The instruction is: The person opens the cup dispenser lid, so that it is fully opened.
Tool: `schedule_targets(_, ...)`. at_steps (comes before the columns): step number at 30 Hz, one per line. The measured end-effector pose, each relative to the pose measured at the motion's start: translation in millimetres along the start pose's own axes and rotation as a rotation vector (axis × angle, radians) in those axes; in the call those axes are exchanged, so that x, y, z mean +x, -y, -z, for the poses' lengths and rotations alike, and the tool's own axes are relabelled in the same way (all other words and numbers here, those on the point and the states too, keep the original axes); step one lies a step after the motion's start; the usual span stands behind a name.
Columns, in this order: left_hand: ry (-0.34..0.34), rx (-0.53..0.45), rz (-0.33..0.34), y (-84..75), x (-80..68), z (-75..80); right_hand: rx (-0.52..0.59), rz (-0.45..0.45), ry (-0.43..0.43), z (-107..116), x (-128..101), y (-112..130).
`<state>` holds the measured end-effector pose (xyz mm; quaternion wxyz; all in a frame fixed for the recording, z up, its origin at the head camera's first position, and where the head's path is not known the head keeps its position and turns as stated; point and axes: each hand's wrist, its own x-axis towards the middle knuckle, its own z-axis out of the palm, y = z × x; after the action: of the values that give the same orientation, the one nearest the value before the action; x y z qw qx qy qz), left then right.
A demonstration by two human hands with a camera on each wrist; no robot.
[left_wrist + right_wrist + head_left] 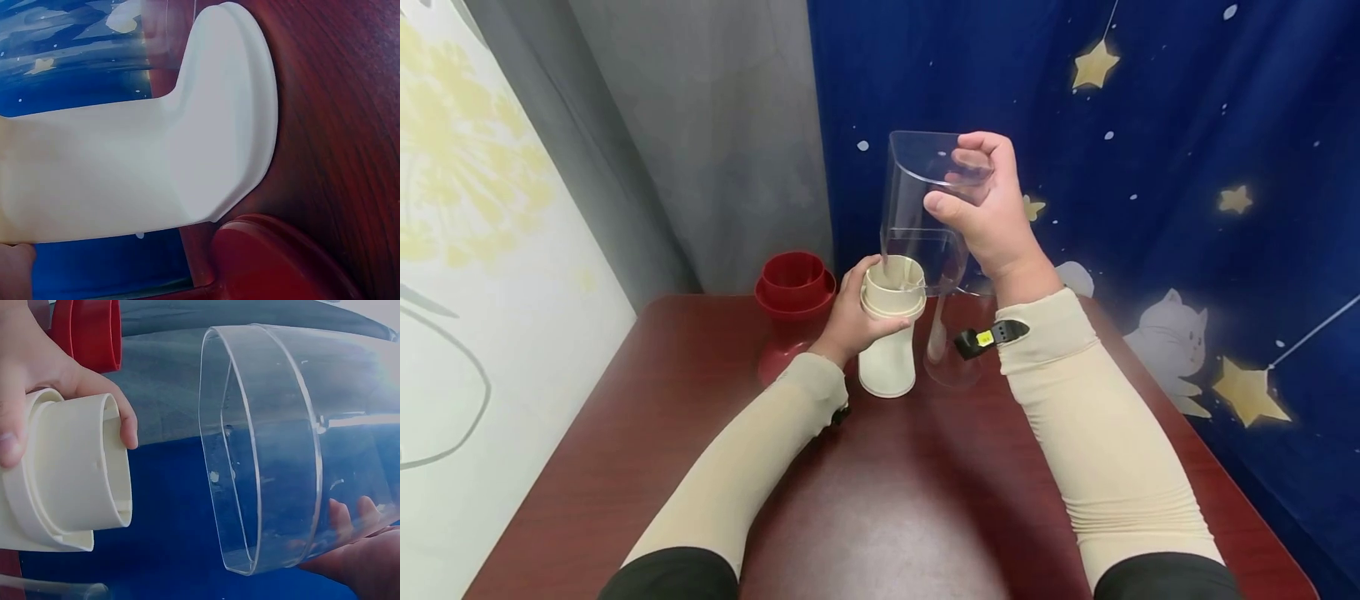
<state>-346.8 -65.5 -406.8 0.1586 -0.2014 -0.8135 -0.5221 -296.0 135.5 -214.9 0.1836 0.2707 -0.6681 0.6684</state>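
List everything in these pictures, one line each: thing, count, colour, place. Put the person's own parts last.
cream base: 1, cream-white, upright on the table, gripped near its top by the left hand
clear container: 1, transparent, held up in the air just above the cream base by the right hand
red base: 1, dark red, on the table left of the cream base, by the wall
clear base: 1, transparent, on the table right of the cream base
table: 1, reddish-brown wood
star curtain: 1, dark blue with yellow stars, behind and to the right
wrist strap: 1, black with yellow tag, on the right wrist
sleeves: 2, beige, on both forearms
left hand: 1, round the cream base
right hand: 1, gripping the clear container
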Motion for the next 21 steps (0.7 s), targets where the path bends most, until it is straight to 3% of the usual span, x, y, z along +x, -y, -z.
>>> schedule_targets(9, -0.011, -0.038, 0.031, 0.8, 2.1, -3.2, 0.014, 0.025, -0.004, 15.6, -17.4, 2.4)
schedule_targets(21, -0.031, -0.04, -0.012, 4.4, -0.2, -1.5, 0.183, 0.081, -0.034, 26.2, -43.2, -2.2)
